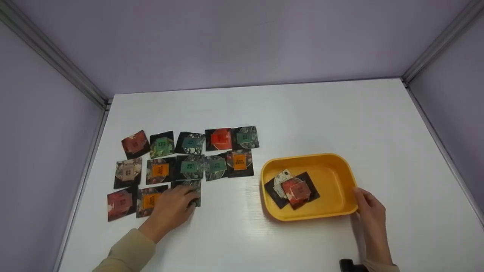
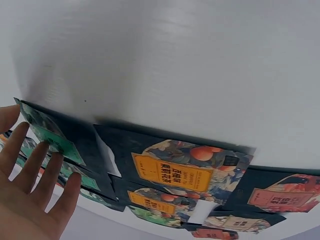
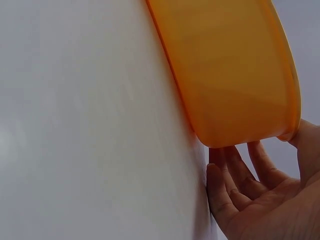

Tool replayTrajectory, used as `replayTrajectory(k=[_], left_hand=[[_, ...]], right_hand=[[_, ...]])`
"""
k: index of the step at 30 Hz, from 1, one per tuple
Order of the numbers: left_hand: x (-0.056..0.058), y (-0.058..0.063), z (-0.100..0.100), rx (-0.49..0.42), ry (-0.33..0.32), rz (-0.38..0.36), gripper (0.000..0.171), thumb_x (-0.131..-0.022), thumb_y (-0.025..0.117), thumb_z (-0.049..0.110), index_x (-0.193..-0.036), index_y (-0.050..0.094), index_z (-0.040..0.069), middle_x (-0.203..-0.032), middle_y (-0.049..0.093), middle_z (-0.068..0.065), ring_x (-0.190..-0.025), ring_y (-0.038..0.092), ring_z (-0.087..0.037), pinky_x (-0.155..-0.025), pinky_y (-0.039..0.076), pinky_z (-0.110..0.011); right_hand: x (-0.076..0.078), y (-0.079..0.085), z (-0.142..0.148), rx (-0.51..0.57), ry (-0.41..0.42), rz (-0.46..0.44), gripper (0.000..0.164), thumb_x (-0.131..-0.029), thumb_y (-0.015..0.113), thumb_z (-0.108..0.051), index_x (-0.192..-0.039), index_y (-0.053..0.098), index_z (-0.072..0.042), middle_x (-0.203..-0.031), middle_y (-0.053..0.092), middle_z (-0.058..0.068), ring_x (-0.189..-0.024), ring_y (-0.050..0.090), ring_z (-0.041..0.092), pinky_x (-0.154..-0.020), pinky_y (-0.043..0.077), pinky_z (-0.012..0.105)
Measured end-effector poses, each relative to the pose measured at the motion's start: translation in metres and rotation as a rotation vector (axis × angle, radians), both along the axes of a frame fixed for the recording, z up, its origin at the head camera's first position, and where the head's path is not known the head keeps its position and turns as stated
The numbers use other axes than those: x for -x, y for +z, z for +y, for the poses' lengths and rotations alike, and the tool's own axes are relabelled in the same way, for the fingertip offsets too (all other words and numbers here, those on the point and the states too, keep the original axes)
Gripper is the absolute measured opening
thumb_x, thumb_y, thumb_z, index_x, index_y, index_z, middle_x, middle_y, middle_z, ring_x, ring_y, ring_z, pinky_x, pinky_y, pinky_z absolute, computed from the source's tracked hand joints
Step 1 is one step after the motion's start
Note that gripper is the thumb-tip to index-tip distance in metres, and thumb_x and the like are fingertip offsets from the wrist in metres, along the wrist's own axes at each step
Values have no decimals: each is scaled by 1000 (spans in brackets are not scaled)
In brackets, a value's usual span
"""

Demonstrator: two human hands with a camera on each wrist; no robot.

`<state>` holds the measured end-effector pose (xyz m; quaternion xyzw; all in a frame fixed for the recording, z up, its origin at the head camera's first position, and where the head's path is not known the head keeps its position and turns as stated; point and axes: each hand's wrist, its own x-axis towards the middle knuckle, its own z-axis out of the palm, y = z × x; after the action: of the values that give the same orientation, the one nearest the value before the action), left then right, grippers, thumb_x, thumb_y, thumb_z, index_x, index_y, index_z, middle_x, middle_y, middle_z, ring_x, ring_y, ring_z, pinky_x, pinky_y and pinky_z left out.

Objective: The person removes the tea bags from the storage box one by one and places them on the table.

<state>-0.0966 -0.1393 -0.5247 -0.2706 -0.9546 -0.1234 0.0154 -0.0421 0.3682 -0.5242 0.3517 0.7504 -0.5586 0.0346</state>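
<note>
My left hand point(image 1: 172, 207) reaches over a green-labelled tea sachet point(image 1: 196, 189) at the right end of the nearest row. In the left wrist view, the left hand's fingers point(image 2: 42, 165) are spread and lightly bent over that dark sachet, with the thumb near its edge. It lies beside an orange-labelled tea sachet point(image 2: 175, 170). My right hand point(image 1: 372, 215) holds the right side of a yellow plastic tray point(image 1: 332, 215), thumb at the rim. From the right wrist view, the other fingers point(image 3: 240, 175) lie below the tray's wall. Inside the tray are a red-labelled sachet point(image 1: 300, 190) and a pale one point(image 1: 281, 179), overlapping.
Several more sachets lie in rough rows on the left of the white table point(image 1: 321, 117), including a red one point(image 1: 220, 139) and a green one point(image 1: 162, 143). Some overlap. Pale walls enclose the back and sides. A black band point(image 1: 351, 266) sits at the right wrist.
</note>
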Motion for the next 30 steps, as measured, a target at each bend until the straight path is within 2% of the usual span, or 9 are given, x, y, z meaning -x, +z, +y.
replayTrajectory(k=[4,9,15,20,22,26,30], left_hand=[[3,7,17,-2,-35,20,15,-84,79,14,-98,76,15,-112,69,-5,-102,66,-25,-86,55,-46],[8,23,46,19,-116,4,15,-87,76,13,-102,75,17,-116,69,-2,-106,65,-23,-92,53,-45],[21,47,86,58,-313,-15,18,-92,71,15,-110,73,19,-121,67,0,-112,63,-20,-97,50,-43],[31,64,123,96,-477,47,21,-95,67,15,-115,71,20,-123,66,2,-113,62,-16,-98,50,-35],[33,68,138,104,-530,94,21,-96,66,15,-115,71,22,-121,67,4,-110,62,-14,-93,51,-30],[36,72,165,139,-607,142,20,-98,63,17,-114,72,23,-117,68,6,-107,62,-11,-87,51,-25],[40,74,187,178,-669,112,23,-98,64,18,-119,71,23,-118,69,6,-107,62,-13,-89,50,-25]], right_hand=[[1,1,-1,6,0,-5,78,-93,51,-63,-144,47,-4,-141,48,10,-109,51,15,-81,43,8],[2,2,-3,7,10,-13,83,-91,49,-66,-146,45,-4,-143,47,11,-114,49,18,-84,42,9],[1,2,-1,-17,20,-23,84,-91,48,-67,-147,45,-5,-145,47,12,-119,48,19,-86,42,10],[1,0,-1,-23,10,-13,79,-93,49,-65,-146,46,-6,-144,48,11,-117,50,19,-88,44,12],[1,0,-1,-19,4,17,76,-93,51,-62,-144,48,-5,-142,49,11,-115,51,18,-86,46,11],[1,0,-2,-14,-3,55,71,-95,53,-57,-143,49,-4,-141,50,11,-114,52,17,-80,46,8],[2,1,-2,-13,-5,28,73,-95,51,-59,-144,48,-5,-143,49,12,-117,50,19,-80,45,7]])
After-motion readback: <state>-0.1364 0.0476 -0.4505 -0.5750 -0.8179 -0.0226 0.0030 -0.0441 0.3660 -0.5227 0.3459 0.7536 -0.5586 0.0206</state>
